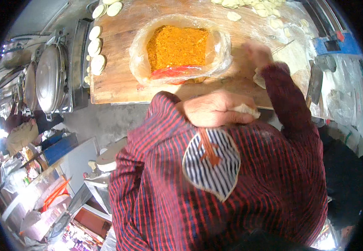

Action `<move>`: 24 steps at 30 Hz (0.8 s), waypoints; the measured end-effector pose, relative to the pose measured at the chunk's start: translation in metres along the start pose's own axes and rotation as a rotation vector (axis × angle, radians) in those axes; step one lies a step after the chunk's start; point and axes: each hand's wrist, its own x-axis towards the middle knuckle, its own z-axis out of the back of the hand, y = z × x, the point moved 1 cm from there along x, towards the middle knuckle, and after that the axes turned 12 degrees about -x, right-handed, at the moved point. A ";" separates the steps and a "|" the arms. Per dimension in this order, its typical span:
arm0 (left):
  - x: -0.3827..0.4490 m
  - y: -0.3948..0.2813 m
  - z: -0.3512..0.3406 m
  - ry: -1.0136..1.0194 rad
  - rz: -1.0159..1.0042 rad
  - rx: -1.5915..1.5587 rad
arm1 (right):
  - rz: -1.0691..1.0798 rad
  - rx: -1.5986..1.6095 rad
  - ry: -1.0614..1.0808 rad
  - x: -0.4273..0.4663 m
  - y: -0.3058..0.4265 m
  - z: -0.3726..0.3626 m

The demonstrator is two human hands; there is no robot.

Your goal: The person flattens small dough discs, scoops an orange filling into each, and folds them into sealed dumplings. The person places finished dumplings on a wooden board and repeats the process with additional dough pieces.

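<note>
My left hand [217, 108] is curled in front of my chest at the table's near edge, holding a pale piece of dough [245, 109]. Over the right part of the wooden board, my right hand [258, 53] is blurred, so its grip cannot be made out. Partly behind my right wrist lies a dough piece [259, 80]. An orange-yellow crumbly filling [181, 45] sits in an open clear plastic bag [139, 53], with some red plastic along the near side. Flat round dough pieces [98, 64] line the board's left edge.
Small dough pieces [263, 8] lie scattered at the far right of the floured wooden board [115, 78]. Round metal griddles [50, 78] stand to the left. A cleaver-like blade [315, 83] is at the right edge. Another person [21, 135] is at the far left.
</note>
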 end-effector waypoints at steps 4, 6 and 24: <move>-0.013 -0.008 0.026 -0.832 0.505 -0.729 | -0.032 0.048 -0.191 0.030 -0.029 -0.013; -0.020 -0.007 0.038 -1.039 0.541 -0.979 | -0.060 0.245 -0.247 0.040 -0.014 0.003; -0.085 -0.007 0.052 -1.129 0.292 -1.114 | -0.470 1.917 0.280 0.026 0.133 0.040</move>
